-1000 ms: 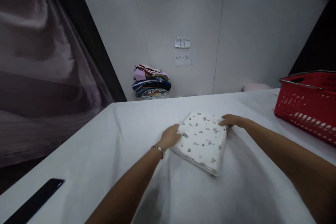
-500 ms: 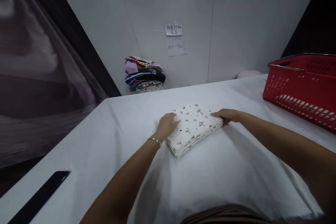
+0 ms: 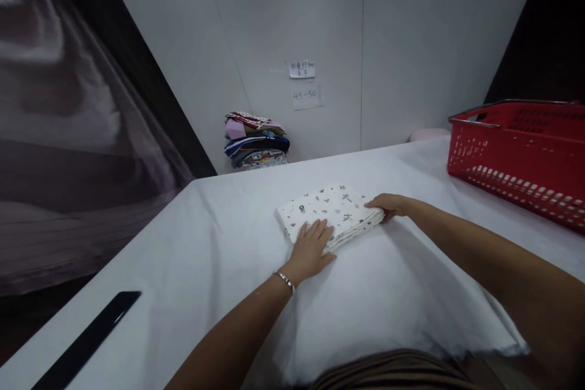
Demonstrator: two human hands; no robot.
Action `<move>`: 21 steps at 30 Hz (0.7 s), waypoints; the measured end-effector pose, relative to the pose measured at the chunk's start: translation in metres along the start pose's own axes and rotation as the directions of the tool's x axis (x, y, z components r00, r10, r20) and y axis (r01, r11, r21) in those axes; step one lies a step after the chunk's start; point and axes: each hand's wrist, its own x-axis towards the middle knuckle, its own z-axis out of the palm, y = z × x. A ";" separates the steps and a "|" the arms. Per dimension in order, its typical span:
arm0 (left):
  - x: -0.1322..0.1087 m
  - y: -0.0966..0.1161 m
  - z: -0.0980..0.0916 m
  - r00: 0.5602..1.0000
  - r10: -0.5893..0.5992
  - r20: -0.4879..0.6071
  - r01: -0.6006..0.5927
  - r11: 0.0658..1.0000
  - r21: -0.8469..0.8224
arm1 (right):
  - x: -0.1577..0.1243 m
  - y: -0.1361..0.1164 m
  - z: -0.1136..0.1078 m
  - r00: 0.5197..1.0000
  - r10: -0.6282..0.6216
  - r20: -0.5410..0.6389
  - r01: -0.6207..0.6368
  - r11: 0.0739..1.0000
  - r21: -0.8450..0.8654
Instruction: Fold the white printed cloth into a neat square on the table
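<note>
A folded white cloth point(image 3: 320, 207) with small printed plants and dragonflies lies flat on the white-covered table point(image 3: 237, 213). Its layers show along the near edge. My left hand point(image 3: 313, 250), with a bracelet at the wrist, rests spread on the cloth's near left corner. At the right end of the cloth, my right hand point(image 3: 388, 204) grips the folded layers, thumb on top and the other fingers mostly hidden beneath.
A red perforated basket point(image 3: 516, 161) with a metal handle stands at the right. Beyond the far edge is a stack of folded fabrics point(image 3: 258, 140) by the wall. A long black object point(image 3: 91, 338) lies at the front left.
My left hand has moved from the cloth's left edge to its near corner and spread its fingers. My right hand keeps its hold on the right end. The view has shifted slightly.
</note>
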 end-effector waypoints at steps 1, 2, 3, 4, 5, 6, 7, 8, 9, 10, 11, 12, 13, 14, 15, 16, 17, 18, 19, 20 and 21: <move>-0.002 0.001 0.001 1.000 0.010 -0.007 -0.010 1.000 0.014 | -0.002 0.000 0.001 1.000 -0.006 -0.005 0.006 1.000 0.010; -0.003 0.001 0.002 1.000 0.022 -0.006 -0.022 0.999 0.027 | -0.006 0.000 0.003 1.000 -0.013 -0.012 0.013 1.000 0.016; -0.006 0.001 0.002 0.999 0.034 0.000 -0.034 0.999 0.039 | -0.011 0.002 0.005 0.999 -0.026 -0.019 0.026 0.999 0.022; -0.009 -0.001 0.002 0.999 0.046 0.009 -0.046 0.998 0.050 | -0.017 0.005 0.009 0.999 -0.042 -0.025 0.043 0.999 0.031; -0.012 -0.003 0.000 0.998 0.057 0.017 -0.058 0.997 0.058 | -0.025 0.010 0.014 0.998 -0.060 -0.031 0.061 0.997 0.043; -0.016 -0.005 -0.002 0.997 0.069 0.025 -0.071 0.996 0.061 | -0.034 0.016 0.019 0.996 -0.075 -0.037 0.077 0.995 0.058; -0.021 -0.007 -0.004 0.996 0.080 0.033 -0.082 0.995 0.059 | -0.044 0.023 0.025 0.996 -0.080 -0.049 0.084 0.994 0.077; -0.026 -0.008 -0.007 0.995 0.090 0.045 -0.093 0.994 0.051 | -0.053 0.032 0.031 0.995 -0.079 -0.062 0.084 0.992 0.092; -0.030 -0.009 -0.010 0.994 0.097 0.058 -0.099 0.994 0.039 | -0.061 0.040 0.037 0.995 -0.061 -0.072 0.069 0.992 0.104; -0.035 -0.010 -0.013 0.993 0.100 0.069 -0.102 0.994 0.026 | -0.068 0.047 0.042 0.995 -0.059 -0.075 0.068 0.991 0.117; -0.038 -0.009 -0.015 0.992 0.099 0.079 -0.100 0.995 0.012 | -0.074 0.053 0.046 0.995 -0.065 -0.071 0.074 0.990 0.121; -0.040 -0.009 -0.018 0.991 0.097 0.089 -0.097 0.995 -0.004 | -0.077 0.057 0.047 0.995 -0.069 -0.068 0.076 0.992 0.104; -0.042 -0.008 -0.021 0.991 0.094 0.096 -0.092 0.995 -0.023 | -0.079 0.059 0.047 0.995 -0.075 -0.072 0.080 0.995 0.059; -0.042 -0.006 -0.024 0.991 0.091 0.100 -0.086 0.995 -0.046 | -0.080 0.058 0.046 0.992 -0.085 -0.091 0.083 0.996 -0.020; -0.041 -0.005 -0.027 0.991 0.086 0.099 -0.079 0.994 -0.072 | -0.079 0.055 0.043 0.985 -0.109 -0.135 0.091 0.987 -0.132; -0.039 -0.004 -0.030 0.993 0.073 0.089 -0.064 0.993 -0.096 | -0.078 0.049 0.040 0.966 -0.162 -0.202 0.107 0.959 -0.262; -0.036 -0.004 -0.032 0.996 0.047 0.070 -0.038 0.993 -0.114 | -0.076 0.041 0.037 0.931 -0.244 -0.271 0.126 0.912 -0.389; -0.033 -0.003 -0.033 0.999 0.005 0.044 0.001 0.992 -0.123 | -0.074 0.032 0.036 0.881 -0.344 -0.325 0.151 0.855 -0.497; -0.030 -0.002 -0.033 0.999 -0.049 0.016 0.050 0.992 -0.120 | -0.071 0.023 0.036 0.823 -0.445 -0.354 0.183 0.797 -0.576; -0.028 -0.002 -0.032 0.995 -0.102 -0.006 0.101 0.989 -0.109 | -0.067 0.015 0.038 0.769 -0.530 -0.357 0.223 0.746 -0.627; -0.026 -0.001 -0.029 0.988 -0.151 -0.020 0.149 0.985 -0.092 | -0.061 0.009 0.042 0.727 -0.598 -0.337 0.272 0.702 -0.658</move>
